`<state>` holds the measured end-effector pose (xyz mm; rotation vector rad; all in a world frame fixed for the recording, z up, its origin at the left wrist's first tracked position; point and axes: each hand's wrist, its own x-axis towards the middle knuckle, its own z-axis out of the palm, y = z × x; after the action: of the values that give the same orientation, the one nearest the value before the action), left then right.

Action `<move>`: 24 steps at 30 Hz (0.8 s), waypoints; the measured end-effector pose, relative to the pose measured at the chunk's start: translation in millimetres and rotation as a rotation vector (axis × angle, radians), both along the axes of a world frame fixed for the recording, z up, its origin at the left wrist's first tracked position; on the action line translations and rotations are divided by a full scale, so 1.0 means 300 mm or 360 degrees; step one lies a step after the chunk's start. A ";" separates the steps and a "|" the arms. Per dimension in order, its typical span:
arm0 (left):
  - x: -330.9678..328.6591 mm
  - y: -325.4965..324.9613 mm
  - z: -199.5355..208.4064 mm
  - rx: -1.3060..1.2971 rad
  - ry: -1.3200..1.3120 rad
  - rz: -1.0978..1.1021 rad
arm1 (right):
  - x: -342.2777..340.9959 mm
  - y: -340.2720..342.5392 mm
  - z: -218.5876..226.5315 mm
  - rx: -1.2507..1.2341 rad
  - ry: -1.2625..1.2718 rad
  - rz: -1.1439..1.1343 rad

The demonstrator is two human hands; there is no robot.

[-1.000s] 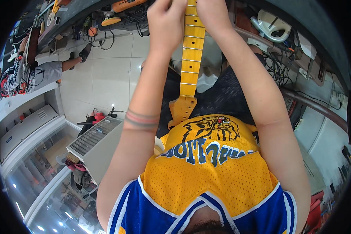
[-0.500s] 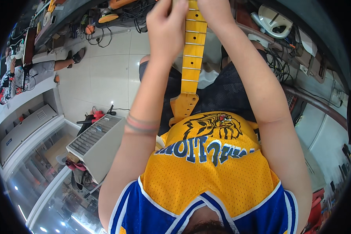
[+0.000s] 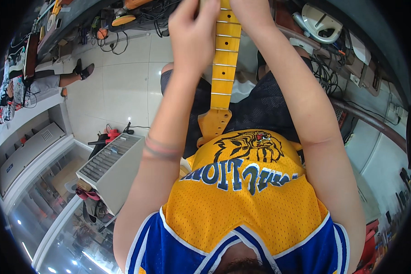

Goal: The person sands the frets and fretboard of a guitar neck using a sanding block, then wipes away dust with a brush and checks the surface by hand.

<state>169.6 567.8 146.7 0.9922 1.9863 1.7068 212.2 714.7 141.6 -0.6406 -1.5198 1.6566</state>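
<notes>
Your left hand (image 3: 192,34), right hand (image 3: 252,14) flank the neck (image 3: 223,61); finger opening, grip: can't tell. Steady it, frets up.

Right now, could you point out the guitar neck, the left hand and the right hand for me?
Guitar neck (image 3: 223,64): head view, on the yellow fretboard between two frets.
Left hand (image 3: 190,34): head view, on the back of the hand.
Right hand (image 3: 252,13): head view, near the top edge, on its visible back.
</notes>
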 end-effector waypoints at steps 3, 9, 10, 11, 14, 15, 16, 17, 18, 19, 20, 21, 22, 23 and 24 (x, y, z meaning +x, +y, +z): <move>0.022 0.079 0.054 0.0412 -0.0362 -0.0014 | -0.013 -0.010 0.005 -0.0111 0.0028 0.0038; 0.242 -0.296 -0.114 0.0136 -0.0300 -0.0033 | 0.047 -0.001 0.045 -0.0098 -0.0201 0.0076; 0.259 -0.325 -0.089 0.0070 -0.0297 -0.0063 | 0.041 0.000 0.035 -0.0102 -0.0202 0.0074; 0.251 -0.303 -0.092 0.0068 -0.0299 -0.0068 | 0.031 0.005 0.012 -0.0089 -0.0146 0.0070; 0.129 -0.104 -0.053 0.0204 -0.0235 0.0012 | -0.005 0.022 -0.039 0.0004 -0.0057 0.0030; 0.075 -0.041 0.001 0.0179 -0.0076 0.0011 | -0.008 0.014 -0.037 0.0073 -0.0001 0.0002; -0.006 -0.001 0.008 -0.0056 0.0085 0.0022 | -0.007 0.006 -0.032 0.0069 -0.0003 0.0013; 0.001 0.039 0.044 0.0184 -0.0142 0.0001 | -0.011 -0.006 -0.018 -0.0011 0.0002 0.0048; 0.014 0.073 0.066 0.0435 -0.0367 -0.0032 | -0.013 -0.009 -0.007 -0.0081 0.0007 0.0072; 0.005 0.043 0.042 0.0192 -0.0231 -0.0024 | -0.005 0.002 -0.007 -0.0095 -0.0027 0.0029; 0.015 -0.013 -0.005 -0.0054 -0.0099 -0.0016 | 0.008 0.009 0.002 -0.0090 -0.0028 0.0015; 0.087 -0.053 -0.045 0.0253 -0.0146 0.0047 | 0.014 0.006 0.017 -0.0141 -0.0084 0.0033; 0.137 -0.122 -0.082 0.0212 -0.0186 0.0043 | 0.019 0.014 0.026 -0.0187 -0.0140 0.0039; 0.210 -0.215 -0.110 0.0179 -0.0228 0.0062 | 0.023 0.015 0.024 -0.0190 -0.0137 0.0034; 0.253 -0.272 -0.123 0.0147 -0.0272 0.0082 | 0.025 0.012 0.019 -0.0142 -0.0158 0.0057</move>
<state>245.4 486.0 109.8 0.8010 1.8547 1.8587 219.6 718.2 147.5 -0.7575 -1.5417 1.7504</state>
